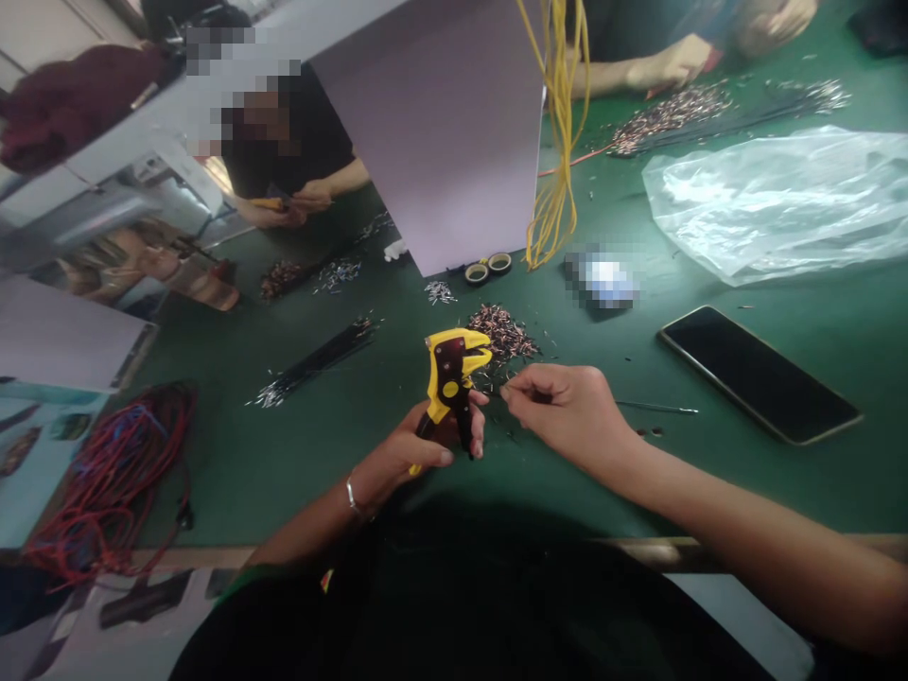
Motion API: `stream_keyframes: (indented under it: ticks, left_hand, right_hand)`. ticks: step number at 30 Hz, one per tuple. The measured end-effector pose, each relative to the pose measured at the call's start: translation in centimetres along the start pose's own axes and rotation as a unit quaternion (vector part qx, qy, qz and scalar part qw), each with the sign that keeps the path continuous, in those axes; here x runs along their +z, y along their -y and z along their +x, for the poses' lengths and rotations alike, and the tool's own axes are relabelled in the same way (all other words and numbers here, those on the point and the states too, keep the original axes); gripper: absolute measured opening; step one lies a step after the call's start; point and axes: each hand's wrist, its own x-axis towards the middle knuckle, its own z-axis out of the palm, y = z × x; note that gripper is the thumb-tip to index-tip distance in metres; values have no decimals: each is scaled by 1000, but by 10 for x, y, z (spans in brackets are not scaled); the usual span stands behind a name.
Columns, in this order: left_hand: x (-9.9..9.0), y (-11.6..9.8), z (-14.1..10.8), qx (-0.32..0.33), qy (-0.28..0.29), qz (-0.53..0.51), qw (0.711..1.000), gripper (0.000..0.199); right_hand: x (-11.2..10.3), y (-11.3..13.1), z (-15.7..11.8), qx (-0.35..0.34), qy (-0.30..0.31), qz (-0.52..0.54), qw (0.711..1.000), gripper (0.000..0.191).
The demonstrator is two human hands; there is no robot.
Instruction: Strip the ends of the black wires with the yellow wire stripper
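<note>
My left hand [444, 437] is wrapped round the handles of a yellow and black wire stripper [450, 374], its jaws pointing up and right. Just right of the tool, my right hand [557, 397] pinches a thin dark wire [495, 392] between thumb and fingertips. A thin piece with a silvery end [667, 408] shows on the far side of that hand. Behind the tool's jaws lies a heap of short copper and black bits [505, 333]. A bundle of black wires with bare ends [312, 364] rests to the left on the green table [340, 482].
Two tape rolls [488, 269] lie beneath a pale panel [454, 142], with yellow wires [560, 142] hanging beside it. A phone [759, 374] and plastic bag [787, 203] are right. Red cables [128, 482] lie left. Other people's hands [312, 197] work across the table.
</note>
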Motion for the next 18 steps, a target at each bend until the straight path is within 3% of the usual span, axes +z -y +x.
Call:
stream_keyframes:
  ticks: [8, 18]
  left_hand:
    - [1, 1, -1, -4, -7, 23, 1000, 61]
    - [0, 4, -3, 14, -38, 53, 998, 52]
  right_hand:
    - [6, 4, -4, -44, 19, -2, 999, 27]
    - [7, 7, -6, -39, 27, -3, 999, 26]
